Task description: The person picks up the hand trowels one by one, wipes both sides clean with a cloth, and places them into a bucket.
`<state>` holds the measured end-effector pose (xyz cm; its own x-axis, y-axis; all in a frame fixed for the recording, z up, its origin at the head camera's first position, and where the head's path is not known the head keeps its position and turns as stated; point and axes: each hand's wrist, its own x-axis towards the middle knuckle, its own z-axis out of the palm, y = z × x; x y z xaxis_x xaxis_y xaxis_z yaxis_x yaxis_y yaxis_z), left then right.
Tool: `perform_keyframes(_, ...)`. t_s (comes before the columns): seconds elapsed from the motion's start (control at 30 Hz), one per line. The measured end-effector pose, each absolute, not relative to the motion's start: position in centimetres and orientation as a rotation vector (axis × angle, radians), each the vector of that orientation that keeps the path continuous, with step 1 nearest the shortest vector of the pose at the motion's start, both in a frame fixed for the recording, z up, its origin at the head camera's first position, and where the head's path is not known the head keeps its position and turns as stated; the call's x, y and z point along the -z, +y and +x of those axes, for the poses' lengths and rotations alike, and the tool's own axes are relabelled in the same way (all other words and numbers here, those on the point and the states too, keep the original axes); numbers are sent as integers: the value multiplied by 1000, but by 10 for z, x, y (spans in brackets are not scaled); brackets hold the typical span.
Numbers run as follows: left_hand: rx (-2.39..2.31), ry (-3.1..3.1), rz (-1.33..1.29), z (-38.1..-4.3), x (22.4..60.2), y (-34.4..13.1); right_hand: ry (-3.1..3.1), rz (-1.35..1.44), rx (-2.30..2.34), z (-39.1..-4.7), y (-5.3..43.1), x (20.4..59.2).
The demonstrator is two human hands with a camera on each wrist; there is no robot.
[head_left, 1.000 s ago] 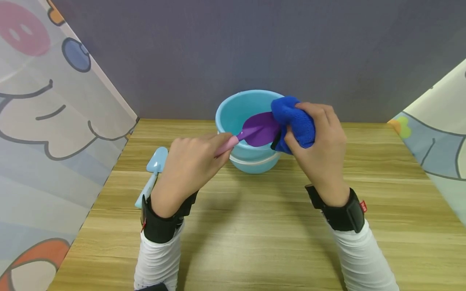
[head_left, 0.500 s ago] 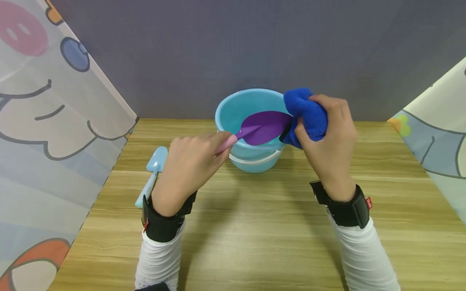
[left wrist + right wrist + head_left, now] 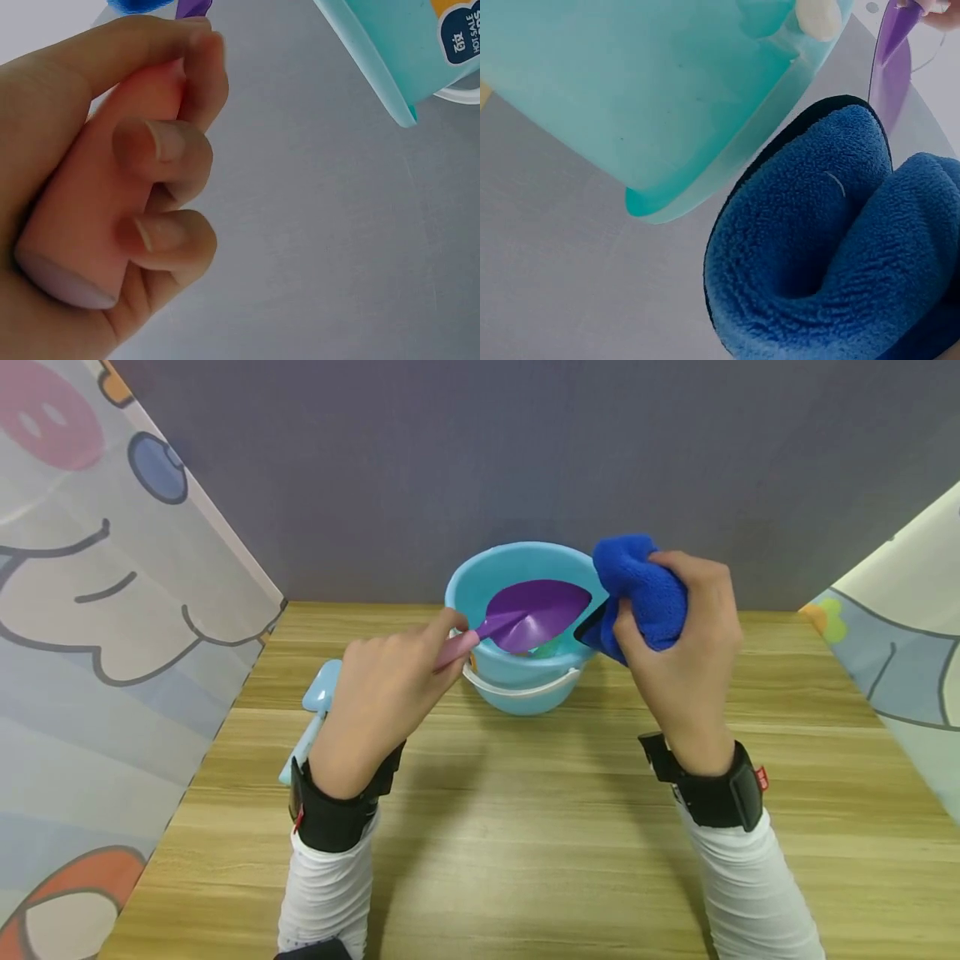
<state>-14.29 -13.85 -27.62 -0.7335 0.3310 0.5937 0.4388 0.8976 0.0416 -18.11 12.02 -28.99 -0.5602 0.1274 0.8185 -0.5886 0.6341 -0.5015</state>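
Note:
My left hand [image 3: 390,693] grips the pink handle [image 3: 105,172] of a toy shovel whose purple blade [image 3: 536,614] is held over the mouth of a light blue bucket [image 3: 525,685]. In the left wrist view the fingers curl round that handle. My right hand [image 3: 690,652] holds a bunched blue cloth [image 3: 645,593] with a dark edge, to the right of the blade's tip and beside the bucket's rim. The right wrist view has the folded cloth [image 3: 795,247] up close, with the bucket [image 3: 652,105] behind it. A gap shows between cloth and blade in the head view.
A light blue toy shovel [image 3: 321,689] lies on the wooden table [image 3: 510,860], left of my left hand and partly behind it. A white handle [image 3: 525,692] hangs across the bucket's front. Grey wall [image 3: 480,460] stands behind, with cartoon-printed panels [image 3: 90,560] at the sides.
The cloth has moved right and slightly up, off the shovel blade it overlapped before. The purple blade has risen slightly and turned, and its tip now shows.

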Motion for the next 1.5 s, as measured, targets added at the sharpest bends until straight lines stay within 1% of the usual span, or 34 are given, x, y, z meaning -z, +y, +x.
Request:
perform_keyframes(0.27, 211, -2483, -499, -145, 276, -142, -1962, 396, -1144, -171, 119, 285)
perform_keyframes(0.6, 202, -2507, -507, -143, 276, -142, -2210, 642, -1210, -158, 103, 292)
perform_keyframes(0.8, 190, -2486, -684, -139, 277, -134, -2257, 658, -1023, -160, 95, 297)
perform_keyframes(0.97, 211, -2482, -798, -138, 279, -126, -2149, 684, -875, -162, 89, 297)
perform_keyframes(1.2, 224, -2448, -793, -137, 278, -123, -1921, 663, -718, -164, 81, 299)
perform_keyframes(1.5, 190, -2461, -750, -137, 275, -134, -1840, 814, -507, -165, 60, 313)
